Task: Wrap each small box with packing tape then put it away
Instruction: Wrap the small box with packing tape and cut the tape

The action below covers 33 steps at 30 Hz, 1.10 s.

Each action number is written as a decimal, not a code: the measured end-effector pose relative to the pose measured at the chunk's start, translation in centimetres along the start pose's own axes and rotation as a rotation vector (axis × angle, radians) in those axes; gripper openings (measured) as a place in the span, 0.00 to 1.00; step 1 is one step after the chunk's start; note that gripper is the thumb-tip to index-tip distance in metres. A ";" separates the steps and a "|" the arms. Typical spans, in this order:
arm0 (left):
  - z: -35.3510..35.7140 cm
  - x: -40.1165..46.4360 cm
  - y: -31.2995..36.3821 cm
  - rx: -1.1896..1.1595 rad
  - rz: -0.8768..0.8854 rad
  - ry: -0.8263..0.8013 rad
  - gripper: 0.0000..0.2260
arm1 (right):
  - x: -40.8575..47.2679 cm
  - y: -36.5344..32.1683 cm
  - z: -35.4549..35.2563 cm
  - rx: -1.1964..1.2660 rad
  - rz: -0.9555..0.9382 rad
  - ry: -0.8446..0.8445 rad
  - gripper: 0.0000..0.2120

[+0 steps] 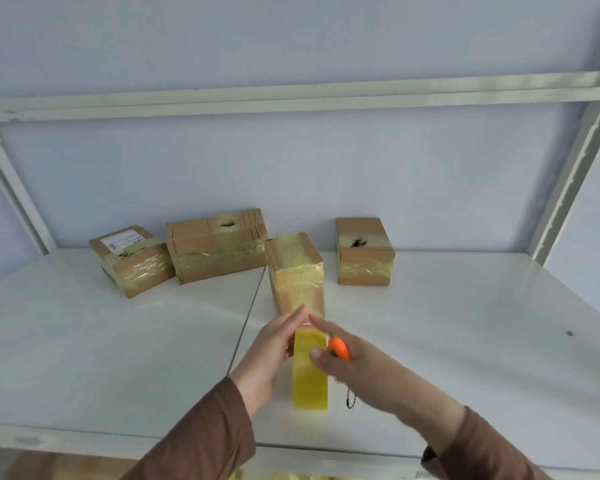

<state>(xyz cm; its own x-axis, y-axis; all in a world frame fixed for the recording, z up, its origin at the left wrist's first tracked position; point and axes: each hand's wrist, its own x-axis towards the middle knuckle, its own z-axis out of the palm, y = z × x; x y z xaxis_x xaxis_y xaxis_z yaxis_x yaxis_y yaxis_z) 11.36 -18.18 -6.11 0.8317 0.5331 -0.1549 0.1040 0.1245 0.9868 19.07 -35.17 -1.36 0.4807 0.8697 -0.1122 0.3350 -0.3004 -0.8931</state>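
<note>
A small cardboard box point(297, 271) banded with yellowish tape stands on the white shelf point(118, 358), nearest of the boxes. Just in front of it a yellow tape roll point(309, 375) stands on edge between my hands. My left hand point(269, 355) lies along the roll's left side, its straight fingers reaching to the foot of the box. My right hand point(340, 365) grips an orange cutter point(338, 348). Its thumb rests on the roll's right edge and its forefinger points at the box. A small black chain point(350, 398) hangs below the right hand.
Three more taped cardboard boxes stand at the back: one with a label point(130, 259) at the left, a larger one point(217, 245) beside it, one point(364, 251) at the right. White rack posts point(575, 161) frame the shelf. A seam point(248, 317) runs across the shelf.
</note>
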 end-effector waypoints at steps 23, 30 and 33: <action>1.7 -0.7 1.4 -0.099 -0.017 0.130 0.12 | 10.1 -1.8 -6.5 -1.172 -0.724 0.214 0.10; 1.5 -0.6 1.5 -0.082 -0.043 0.152 0.10 | 11.6 -1.1 -8.7 -1.220 -0.432 0.218 0.08; 1.4 -0.5 1.6 -0.090 -0.041 0.152 0.11 | 11.8 -2.1 -9.2 -0.826 -0.719 0.375 0.06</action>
<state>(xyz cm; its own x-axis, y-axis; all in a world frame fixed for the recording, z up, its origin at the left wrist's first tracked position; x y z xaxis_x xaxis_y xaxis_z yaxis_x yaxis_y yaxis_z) 11.83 -19.41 -4.34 0.7352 0.6453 -0.2075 0.0813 0.2200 0.9721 31.43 -27.86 3.22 0.1278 0.8145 0.5659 0.9897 -0.0681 -0.1256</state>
